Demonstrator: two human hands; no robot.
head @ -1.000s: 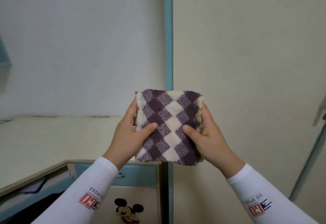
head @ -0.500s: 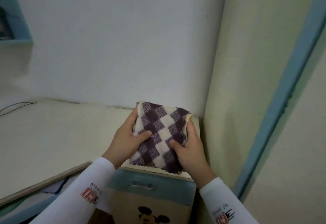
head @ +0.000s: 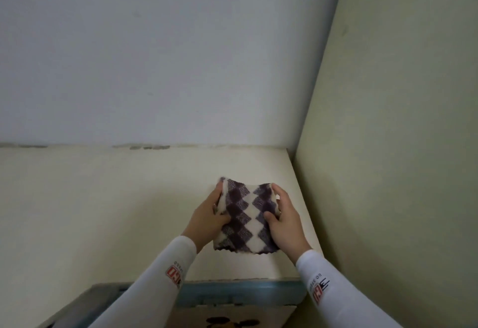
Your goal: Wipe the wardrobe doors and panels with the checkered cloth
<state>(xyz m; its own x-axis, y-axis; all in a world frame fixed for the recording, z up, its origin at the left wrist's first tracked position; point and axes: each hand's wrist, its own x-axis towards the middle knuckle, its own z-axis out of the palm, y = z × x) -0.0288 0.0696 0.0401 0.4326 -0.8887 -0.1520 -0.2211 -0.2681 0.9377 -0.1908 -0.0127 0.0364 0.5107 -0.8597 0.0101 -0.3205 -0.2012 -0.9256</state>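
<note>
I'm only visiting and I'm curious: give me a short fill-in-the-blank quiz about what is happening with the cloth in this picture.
1. The cloth is gripped by ____ hands, the left hand and the right hand.
2. Its purple and cream pattern is ____.
3. The tall pale panel stands to the cloth's ____.
4. The sleeves are coloured ____.

Missing words: two; checkered; right; white.
</note>
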